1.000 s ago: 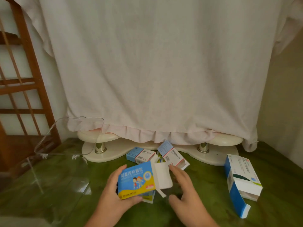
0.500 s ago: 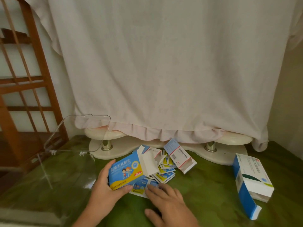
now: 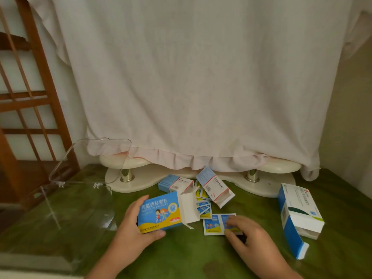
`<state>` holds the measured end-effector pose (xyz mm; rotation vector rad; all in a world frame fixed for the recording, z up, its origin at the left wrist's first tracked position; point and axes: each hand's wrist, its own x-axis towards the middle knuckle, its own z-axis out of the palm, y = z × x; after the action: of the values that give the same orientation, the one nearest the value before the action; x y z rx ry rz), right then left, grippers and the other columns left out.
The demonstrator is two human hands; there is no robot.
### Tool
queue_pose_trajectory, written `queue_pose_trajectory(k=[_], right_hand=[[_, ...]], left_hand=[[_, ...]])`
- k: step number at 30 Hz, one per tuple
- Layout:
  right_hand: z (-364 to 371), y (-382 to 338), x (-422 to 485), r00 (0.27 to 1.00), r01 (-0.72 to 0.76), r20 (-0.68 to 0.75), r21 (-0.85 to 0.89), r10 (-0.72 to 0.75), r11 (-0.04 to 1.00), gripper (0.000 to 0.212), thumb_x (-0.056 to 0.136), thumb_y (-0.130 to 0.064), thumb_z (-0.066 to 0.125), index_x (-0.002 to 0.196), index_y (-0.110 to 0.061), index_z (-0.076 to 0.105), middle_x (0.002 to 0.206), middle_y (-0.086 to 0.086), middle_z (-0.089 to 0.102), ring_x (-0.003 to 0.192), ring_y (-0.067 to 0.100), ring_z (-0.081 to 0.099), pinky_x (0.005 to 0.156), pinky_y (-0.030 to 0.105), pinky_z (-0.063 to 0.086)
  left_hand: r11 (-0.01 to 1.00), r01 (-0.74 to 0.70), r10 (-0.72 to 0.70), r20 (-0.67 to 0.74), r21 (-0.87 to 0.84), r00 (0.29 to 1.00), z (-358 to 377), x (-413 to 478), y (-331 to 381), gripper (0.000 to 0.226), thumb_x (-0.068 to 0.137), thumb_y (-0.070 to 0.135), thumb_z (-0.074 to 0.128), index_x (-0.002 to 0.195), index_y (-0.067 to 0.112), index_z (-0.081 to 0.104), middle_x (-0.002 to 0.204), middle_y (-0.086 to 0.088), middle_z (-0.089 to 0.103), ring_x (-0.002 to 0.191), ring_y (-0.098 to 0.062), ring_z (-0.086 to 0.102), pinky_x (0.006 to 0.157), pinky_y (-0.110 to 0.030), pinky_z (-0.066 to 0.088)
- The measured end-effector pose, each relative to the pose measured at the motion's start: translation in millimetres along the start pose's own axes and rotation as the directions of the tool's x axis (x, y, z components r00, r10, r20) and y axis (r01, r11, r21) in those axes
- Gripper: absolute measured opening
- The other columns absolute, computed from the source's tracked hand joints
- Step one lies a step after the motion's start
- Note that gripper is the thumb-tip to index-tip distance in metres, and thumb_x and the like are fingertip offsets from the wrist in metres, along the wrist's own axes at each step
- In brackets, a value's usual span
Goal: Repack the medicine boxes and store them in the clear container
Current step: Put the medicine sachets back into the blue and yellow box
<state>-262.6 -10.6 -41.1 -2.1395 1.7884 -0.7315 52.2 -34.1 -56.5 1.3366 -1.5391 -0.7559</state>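
My left hand point(image 3: 132, 228) grips a blue and yellow medicine box point(image 3: 161, 213) with its white end flap open to the right. My right hand point(image 3: 247, 236) rests its fingertips on a pair of joined blue sachets point(image 3: 215, 224) lying on the green table point(image 3: 181, 256). More sachets point(image 3: 203, 204) lie in a loose pile behind them. Two small blue and white boxes point(image 3: 175, 184) point(image 3: 213, 186) lie behind the pile, the right one open. A larger white and blue box point(image 3: 298, 210) stands open at the right. The clear container point(image 3: 66, 208) sits at the left with its lid point(image 3: 90, 160) raised.
A cream two-tier stand point(image 3: 141, 178) runs along the back under a hanging pale cloth point(image 3: 191, 87). A brown wooden lattice frame point(image 3: 30, 97) stands at the left, beside the container.
The sachets have come out of the blue and yellow box onto the table. My right hand moved from the box's flap down onto the front sachets. My left hand still holds the box.
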Motion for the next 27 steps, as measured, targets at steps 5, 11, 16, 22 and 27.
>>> queue_pose_trajectory(k=[5,11,16,22,27], right_hand=[[0,3,13,0.951,-0.299,-0.073,0.012,0.299,0.954,0.077,0.079,-0.069,0.057,0.143,-0.029,0.043,0.147,-0.008,0.044,0.136,0.011,0.037,0.113,0.034,0.036],[8,-13,26,0.903,-0.424,0.012,-0.126,0.429,0.897,0.120,0.061,-0.097,0.034,0.153,-0.020,0.027,0.163,0.001,0.017,0.150,0.026,0.010,0.121,0.045,0.015],[10,-12,19,0.922,-0.360,0.061,-0.233,0.383,0.903,0.112,0.064,-0.095,0.031,0.154,-0.029,0.023,0.165,0.000,0.010,0.151,0.027,0.003,0.122,0.047,0.009],[-3,-1,23,0.898,-0.399,0.183,-0.047,0.400,0.916,0.097,0.060,-0.072,0.074,0.141,-0.029,0.040,0.161,-0.001,0.021,0.150,0.025,0.010,0.122,0.046,0.014],[-6,-5,32,0.853,-0.481,0.233,0.000,0.467,0.877,0.076,0.049,-0.057,0.087,0.111,-0.031,0.052,0.150,0.001,0.036,0.144,0.024,0.024,0.118,0.045,0.027]], left_hand=[[1.000,-0.019,0.019,0.042,-0.004,0.999,4,-4,4,0.100,0.058,0.016,0.094,0.131,0.053,0.038,0.134,0.024,0.043,0.111,0.006,0.058,0.078,-0.016,0.055],[0.999,-0.028,0.027,0.063,0.017,0.998,3,-8,3,0.101,0.059,0.016,0.094,0.135,0.051,0.039,0.132,0.025,0.039,0.111,0.010,0.054,0.078,-0.013,0.054],[1.000,-0.014,0.014,0.027,0.017,1.000,3,-10,3,0.102,0.057,0.020,0.094,0.134,0.055,0.036,0.130,0.025,0.042,0.109,0.008,0.057,0.076,-0.016,0.054],[1.000,0.001,-0.001,0.016,0.015,1.000,4,-10,2,0.105,0.057,0.022,0.094,0.138,0.051,0.035,0.131,0.024,0.041,0.106,0.012,0.056,0.075,-0.016,0.055],[1.000,0.004,-0.004,0.011,0.013,1.000,4,-10,2,0.104,0.058,0.022,0.094,0.138,0.051,0.035,0.131,0.025,0.041,0.106,0.011,0.057,0.077,-0.019,0.056]])
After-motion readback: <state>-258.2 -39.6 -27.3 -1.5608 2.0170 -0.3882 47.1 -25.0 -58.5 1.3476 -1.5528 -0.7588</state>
